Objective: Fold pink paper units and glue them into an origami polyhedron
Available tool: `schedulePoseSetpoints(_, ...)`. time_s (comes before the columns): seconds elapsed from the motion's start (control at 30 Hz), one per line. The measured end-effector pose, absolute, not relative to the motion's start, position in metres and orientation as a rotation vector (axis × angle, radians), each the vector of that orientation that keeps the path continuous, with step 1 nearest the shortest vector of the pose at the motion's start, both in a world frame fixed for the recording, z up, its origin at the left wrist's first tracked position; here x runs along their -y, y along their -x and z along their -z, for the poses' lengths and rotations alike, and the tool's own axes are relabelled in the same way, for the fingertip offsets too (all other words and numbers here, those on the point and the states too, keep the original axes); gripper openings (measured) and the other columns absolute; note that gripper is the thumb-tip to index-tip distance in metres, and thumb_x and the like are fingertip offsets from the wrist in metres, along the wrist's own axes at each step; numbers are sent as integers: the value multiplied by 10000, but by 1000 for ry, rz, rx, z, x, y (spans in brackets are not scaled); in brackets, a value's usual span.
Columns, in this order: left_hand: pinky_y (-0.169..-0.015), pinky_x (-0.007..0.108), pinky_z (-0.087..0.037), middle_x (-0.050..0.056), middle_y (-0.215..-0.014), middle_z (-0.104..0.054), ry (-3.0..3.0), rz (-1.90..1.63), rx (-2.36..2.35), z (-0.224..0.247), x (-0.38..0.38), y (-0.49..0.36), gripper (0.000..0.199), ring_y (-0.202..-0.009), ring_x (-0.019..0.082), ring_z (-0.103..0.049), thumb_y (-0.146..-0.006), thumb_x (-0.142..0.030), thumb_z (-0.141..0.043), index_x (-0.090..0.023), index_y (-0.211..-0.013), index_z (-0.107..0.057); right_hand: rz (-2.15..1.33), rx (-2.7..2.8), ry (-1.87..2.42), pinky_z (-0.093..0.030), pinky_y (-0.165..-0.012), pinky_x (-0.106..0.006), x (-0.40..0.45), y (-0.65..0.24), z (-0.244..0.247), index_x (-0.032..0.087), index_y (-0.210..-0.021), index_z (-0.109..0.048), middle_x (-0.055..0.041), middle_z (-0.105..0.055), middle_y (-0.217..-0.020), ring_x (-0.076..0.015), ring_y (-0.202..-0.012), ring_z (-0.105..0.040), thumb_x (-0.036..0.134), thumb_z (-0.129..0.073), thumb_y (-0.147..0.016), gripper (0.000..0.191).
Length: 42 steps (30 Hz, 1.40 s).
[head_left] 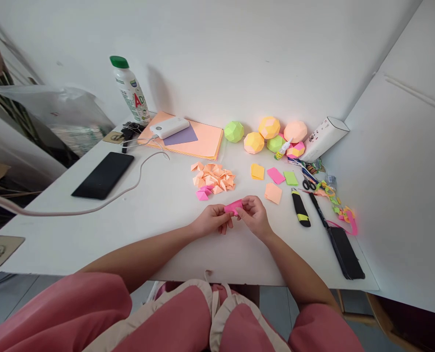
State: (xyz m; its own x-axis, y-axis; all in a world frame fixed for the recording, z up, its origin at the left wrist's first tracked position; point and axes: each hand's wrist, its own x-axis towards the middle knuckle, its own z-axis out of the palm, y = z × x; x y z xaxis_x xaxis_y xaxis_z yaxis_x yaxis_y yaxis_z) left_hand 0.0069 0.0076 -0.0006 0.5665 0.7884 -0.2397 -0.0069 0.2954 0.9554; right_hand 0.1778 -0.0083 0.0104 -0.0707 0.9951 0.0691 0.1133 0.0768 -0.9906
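Near peach folded-paper pieces [220,175], a pink paper strip [232,207] is pinched by left hand [212,220] and right hand [254,217], seemingly mid-fold, creasing needed.

Left of the left forearm [147,250], bare worktop [56,247] runs from the near edge to the cable [92,212], which bars the way inward from the left edge. Between right forearm [296,261] and pouch [345,252], the near edge is free. Orange pieces [214,177] block the middle; a narrow lane separates them from the yellow notes [257,171]. Balls [269,127] crowd the far edge.
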Motion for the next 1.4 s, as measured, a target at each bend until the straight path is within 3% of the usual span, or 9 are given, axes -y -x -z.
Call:
schedulePoseSetpoints(0.13, -439, 226, -415, -7, -603, -616, -1135, -648, -824, 2, -8, -7, 390, -426, 91, -542, -757, -538, -598, -155, -765, -526, -1322, 1381, 1196, -512, -573, -270, 7, -177, -7, 241, -1090, -382, 26, -608, -820, -108, -629, -599, 276, -644, -734, 444)
schedulePoseSetpoints(0.33, -460, 226, -429, -8, -617, -609, -1188, -618, -815, 4, -6, -6, 349, -463, 99, -559, -793, -506, -564, -161, -783, -512, -1396, 1460, 1247, -481, -568, -253, 9, -178, -3, 240, -1182, -393, 50, -567, -752, -88, -577, -551, 188, -558, -742, 473)
schedulePoseSetpoints(0.93, -430, 221, -411, -28, -533, -578, -1209, -570, -807, 0, -6, -5, 338, -426, 101, -548, -781, -490, -585, -174, -724, -480, -1323, 1451, 1334, -347, -494, -207, 6, -183, -14, 222, -1115, -488, 100, -417, -578, -69, -507, -390, 106, -524, -613, 517)
schedulePoseSetpoints(1.13, -404, 217, -395, -36, -513, -570, -1084, -629, -817, 1, -10, -7, 355, -391, 99, -541, -755, -482, -623, -178, -704, -446, -1258, 1367, 1300, -358, -459, -201, -4, -196, -18, 203, -1072, -470, 94, -459, -592, -65, -488, -407, 129, -527, -652, 431)
schedulePoseSetpoints(1.27, -403, 219, -398, -35, -516, -572, -1086, -636, -799, 4, -11, -7, 330, -390, 101, -544, -771, -465, -613, -173, -714, -470, -1404, 1337, 1218, -434, -455, -220, -1, -190, -15, 218, -1111, -444, 59, -532, -695, -96, -554, -525, 200, -584, -695, 439)
schedulePoseSetpoints(1.4, -422, 225, -417, -33, -529, -575, -1131, -621, -783, 2, -9, -6, 306, -412, 104, -554, -791, -457, -587, -163, -758, -509, -1465, 1349, 1177, -472, -494, -242, 5, -179, -9, 207, -1121, -470, 36, -583, -730, -89, -551, -539, 234, -606, -728, 416)
